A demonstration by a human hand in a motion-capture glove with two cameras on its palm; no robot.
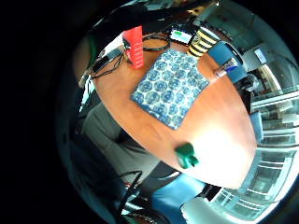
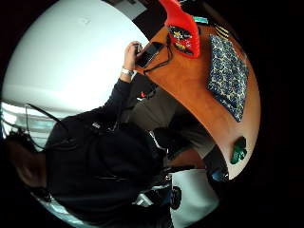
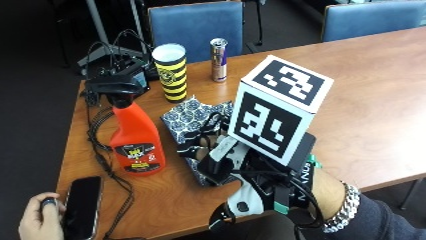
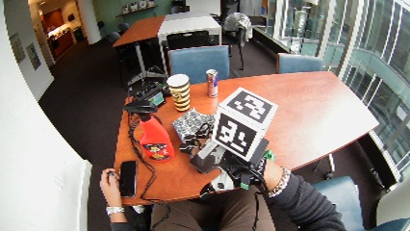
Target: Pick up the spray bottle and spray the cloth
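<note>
Outside view first: the spray bottle (image 3: 136, 142) stands upright on the table (image 3: 373, 100), its black trigger head up top and its label facing the seated person; I take the bottle as my landmark. Just beside the bottle, on the side away from the table's short edge, lies the cloth (image 3: 193, 120), a blue-and-white patterned square spread flat, which to my mind is laid so that a spray from the bottle's side would fall on it. My gloved right hand (image 3: 266, 190) hangs above the near edge of the table, beyond the cloth from the bottle, not touching either; rig gear covers the fingers, so I cannot tell whether they are spread or curled, and I see nothing held in it. The bare hand (image 3: 40, 217) rests at the table's corner on the bottle's other side, its fingers curled at the phone (image 3: 81, 206) lying there; a black cable (image 3: 100, 150) runs past the bottle's base toward that phone. Behind the bottle stand a striped cup (image 3: 170, 70) and a slim can (image 3: 219, 60); neither crowds the trigger. The palm view at the little-finger side shows the cloth and bottle well below the palm, apart from it; I judge the pickup not yet begun, and the reach must cross over the cloth to the bottle's neck
</note>
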